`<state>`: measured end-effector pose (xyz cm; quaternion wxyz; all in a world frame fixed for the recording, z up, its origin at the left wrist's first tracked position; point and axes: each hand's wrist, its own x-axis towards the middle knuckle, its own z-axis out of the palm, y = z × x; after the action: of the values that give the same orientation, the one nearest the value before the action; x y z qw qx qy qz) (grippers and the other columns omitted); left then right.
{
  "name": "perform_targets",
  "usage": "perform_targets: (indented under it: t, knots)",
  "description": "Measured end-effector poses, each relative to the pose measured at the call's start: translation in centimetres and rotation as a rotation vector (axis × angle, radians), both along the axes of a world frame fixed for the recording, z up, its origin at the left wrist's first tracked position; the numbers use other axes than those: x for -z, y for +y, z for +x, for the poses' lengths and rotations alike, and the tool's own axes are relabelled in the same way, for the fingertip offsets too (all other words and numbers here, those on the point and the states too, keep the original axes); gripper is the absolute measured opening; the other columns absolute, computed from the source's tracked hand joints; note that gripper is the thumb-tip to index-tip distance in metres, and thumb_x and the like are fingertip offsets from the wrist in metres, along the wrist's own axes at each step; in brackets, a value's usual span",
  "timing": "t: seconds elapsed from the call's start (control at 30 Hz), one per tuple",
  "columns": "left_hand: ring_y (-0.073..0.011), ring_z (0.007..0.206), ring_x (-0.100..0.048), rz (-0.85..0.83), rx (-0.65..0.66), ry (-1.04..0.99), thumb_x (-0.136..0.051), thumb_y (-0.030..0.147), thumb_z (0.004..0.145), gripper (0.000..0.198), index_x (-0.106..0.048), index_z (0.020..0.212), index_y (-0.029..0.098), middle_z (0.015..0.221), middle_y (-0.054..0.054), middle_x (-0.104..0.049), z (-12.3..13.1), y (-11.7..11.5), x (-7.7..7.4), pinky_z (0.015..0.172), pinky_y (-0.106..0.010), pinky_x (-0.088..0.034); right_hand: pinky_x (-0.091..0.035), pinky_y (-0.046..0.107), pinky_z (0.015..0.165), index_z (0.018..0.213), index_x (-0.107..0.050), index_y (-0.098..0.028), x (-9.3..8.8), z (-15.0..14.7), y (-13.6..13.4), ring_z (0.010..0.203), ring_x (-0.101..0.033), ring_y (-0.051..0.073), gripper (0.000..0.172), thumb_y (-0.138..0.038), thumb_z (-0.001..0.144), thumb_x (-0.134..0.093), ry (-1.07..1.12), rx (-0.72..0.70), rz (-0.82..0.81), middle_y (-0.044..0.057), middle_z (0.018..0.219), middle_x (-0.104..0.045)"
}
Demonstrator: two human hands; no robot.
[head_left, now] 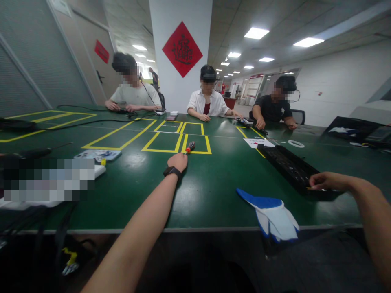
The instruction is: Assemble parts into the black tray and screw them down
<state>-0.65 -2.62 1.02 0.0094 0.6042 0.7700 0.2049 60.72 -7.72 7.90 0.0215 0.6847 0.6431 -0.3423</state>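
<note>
My left hand [178,162], with a dark watch on its wrist, reaches out over the green table and is closed at the shaft of a screwdriver. The screwdriver's red and dark handle [190,147] points away from me, near a yellow taped box. At the right, my right hand [328,180] is over the near end of a long black tray [285,167]. Its fingers are pinched together at the tray's edge, by a small yellowish bit too small to name. Dark and shiny items lie inside the tray, hard to make out.
A blue and white glove [271,213] hangs over the table's near edge. White paper [259,143] and a white ring [296,144] lie near the tray. Left are a phone-like slab [97,155] and a black cable [91,125]. Several people sit across the table.
</note>
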Motion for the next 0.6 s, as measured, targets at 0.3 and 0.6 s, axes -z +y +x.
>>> perform_targets:
  t: [0.3,0.6]
  knots:
    - [-0.0278,0.089,-0.062,0.017,0.003,-0.021,-0.031,0.036,0.085,0.043,-0.066,0.091,0.013,0.095,-0.017,-0.066,-0.1,0.0,0.1,0.072,-0.035,-0.046,-0.035,0.023,0.062,0.088,-0.063,-0.015,0.1,0.9,-1.1,0.063,-0.056,0.008,0.041,-0.051,0.070,-0.056,-0.156,-0.029,0.238,0.019,0.087,-0.062]
    - [-0.0279,0.088,-0.062,0.006,0.000,-0.037,-0.030,0.037,0.084,0.044,-0.066,0.091,0.014,0.094,-0.017,-0.066,-0.1,0.1,0.0,0.071,-0.035,-0.046,-0.037,0.035,0.081,0.123,-0.049,-0.011,1.5,2.1,1.8,0.109,-0.054,0.025,0.066,-0.035,0.065,-0.070,-0.456,0.061,0.747,0.032,0.119,-0.049]
